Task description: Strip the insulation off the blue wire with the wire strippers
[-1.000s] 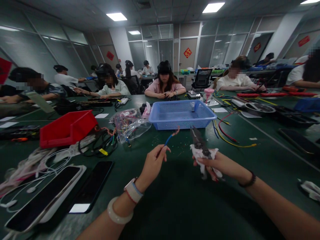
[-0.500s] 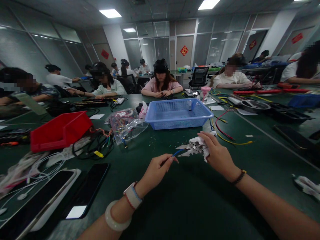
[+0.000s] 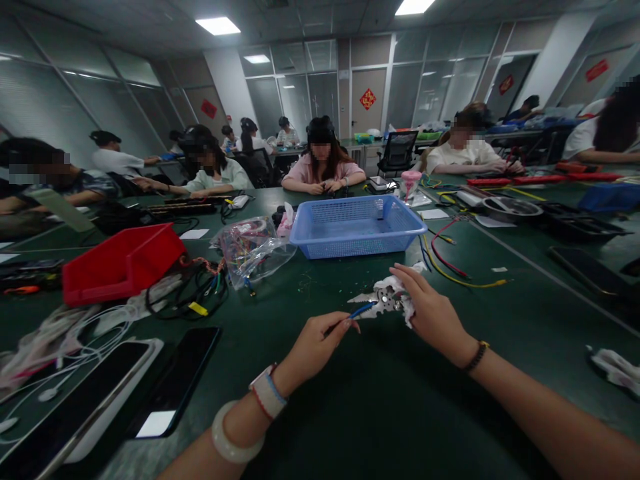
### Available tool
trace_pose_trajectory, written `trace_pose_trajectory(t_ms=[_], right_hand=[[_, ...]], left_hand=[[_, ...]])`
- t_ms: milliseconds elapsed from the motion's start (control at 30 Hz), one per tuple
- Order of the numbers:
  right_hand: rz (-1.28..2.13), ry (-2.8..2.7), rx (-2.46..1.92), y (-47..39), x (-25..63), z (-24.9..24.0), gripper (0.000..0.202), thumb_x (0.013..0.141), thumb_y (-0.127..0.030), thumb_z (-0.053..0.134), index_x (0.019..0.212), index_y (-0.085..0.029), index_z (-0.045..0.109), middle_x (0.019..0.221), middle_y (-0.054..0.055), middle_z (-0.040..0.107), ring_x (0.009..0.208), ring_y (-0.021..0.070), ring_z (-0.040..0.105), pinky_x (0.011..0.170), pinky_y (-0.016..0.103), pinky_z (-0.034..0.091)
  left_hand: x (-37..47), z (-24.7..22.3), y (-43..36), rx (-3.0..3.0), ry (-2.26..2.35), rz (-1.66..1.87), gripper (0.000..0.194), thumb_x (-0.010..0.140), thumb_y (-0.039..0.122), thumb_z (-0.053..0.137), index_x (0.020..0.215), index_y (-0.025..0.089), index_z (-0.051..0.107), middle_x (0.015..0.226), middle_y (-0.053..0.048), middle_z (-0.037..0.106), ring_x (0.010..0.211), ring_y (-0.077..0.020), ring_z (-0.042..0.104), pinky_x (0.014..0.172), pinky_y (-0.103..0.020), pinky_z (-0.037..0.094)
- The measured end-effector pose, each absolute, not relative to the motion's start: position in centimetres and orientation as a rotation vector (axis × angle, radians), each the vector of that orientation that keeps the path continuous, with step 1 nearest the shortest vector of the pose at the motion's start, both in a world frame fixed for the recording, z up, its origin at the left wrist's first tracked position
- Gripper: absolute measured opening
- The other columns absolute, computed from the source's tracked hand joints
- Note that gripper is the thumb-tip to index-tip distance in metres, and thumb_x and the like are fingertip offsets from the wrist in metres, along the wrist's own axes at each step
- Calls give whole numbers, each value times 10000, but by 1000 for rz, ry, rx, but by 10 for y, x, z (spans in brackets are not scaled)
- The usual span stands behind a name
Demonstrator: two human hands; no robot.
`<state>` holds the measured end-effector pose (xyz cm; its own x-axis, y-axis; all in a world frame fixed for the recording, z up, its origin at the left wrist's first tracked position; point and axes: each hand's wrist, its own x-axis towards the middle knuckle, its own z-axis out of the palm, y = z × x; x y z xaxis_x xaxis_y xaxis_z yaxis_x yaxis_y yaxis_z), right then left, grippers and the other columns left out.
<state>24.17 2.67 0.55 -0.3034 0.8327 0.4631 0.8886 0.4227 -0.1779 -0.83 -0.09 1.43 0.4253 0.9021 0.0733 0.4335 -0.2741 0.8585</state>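
Observation:
My left hand (image 3: pixel 323 340) pinches a blue wire (image 3: pixel 363 309) between thumb and fingers, its free end pointing right. That end lies between the jaws of a pair of wire strippers (image 3: pixel 384 300), held by my right hand (image 3: pixel 434 317). White wrapping covers the strippers' handles, and my fingers close around it. The jaws look parted around the wire; whether they touch it I cannot tell. Both hands are just above the dark green table (image 3: pixel 350 407).
Beyond my hands stands a blue mesh basket (image 3: pixel 357 247). To the left are a clear bag of wires (image 3: pixel 253 250), a red bin (image 3: pixel 123 263) and two phones (image 3: pixel 183 373). Loose red and yellow wires (image 3: pixel 463 283) lie to the right. Several people sit around the tables.
The strippers have shifted slightly left, and the blue wire's end now reaches deeper between their jaws. Both hands keep their grip.

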Motion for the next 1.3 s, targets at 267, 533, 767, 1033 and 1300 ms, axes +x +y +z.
trace_pose_trajectory(t_ms=[267, 533, 767, 1033, 1300], right_hand=[[-159, -2253, -1400, 27, 241, -2, 785, 695, -21, 427, 1443, -201, 271, 1489, 120, 364, 1237, 277, 504, 892, 432, 542], [-156, -2295, -1379, 26, 237, -3, 749, 674, -11, 440, 1399, -145, 309, 1412, 167, 425, 1244, 290, 479, 1021, 449, 444], [-83, -2298, -1359, 26, 238, -5, 685, 698, -25, 427, 1367, -146, 344, 1362, 165, 455, 1205, 285, 503, 995, 465, 461], [7, -2296, -1354, 27, 239, -8, 671, 682, -8, 418, 1332, -169, 379, 1335, 139, 475, 1166, 254, 527, 968, 433, 473], [-141, -2331, -1387, 27, 237, -1, 468, 709, -48, 476, 1165, -148, 515, 1164, 127, 585, 1009, 250, 555, 877, 389, 461]], left_hand=[[-8, 13, -2, 1891, 1155, 771, 399, 944, 423, 406, 961, 160, 706, 661, -4, 561, 572, -129, 449, 548, -222, 338], [-8, 11, -1, 1891, 1144, 749, 378, 946, 398, 411, 957, 158, 703, 658, 2, 550, 566, -121, 441, 550, -221, 336], [-10, 9, 1, 1891, 1131, 736, 363, 947, 392, 414, 980, 164, 695, 640, 9, 514, 566, -119, 422, 517, -208, 312], [-9, 10, 1, 1890, 1124, 730, 364, 948, 396, 410, 958, 165, 691, 643, 8, 509, 561, -117, 419, 509, -207, 312], [-9, 13, 0, 1911, 1131, 730, 359, 946, 382, 404, 945, 164, 689, 657, 6, 523, 568, -119, 430, 531, -212, 327]])
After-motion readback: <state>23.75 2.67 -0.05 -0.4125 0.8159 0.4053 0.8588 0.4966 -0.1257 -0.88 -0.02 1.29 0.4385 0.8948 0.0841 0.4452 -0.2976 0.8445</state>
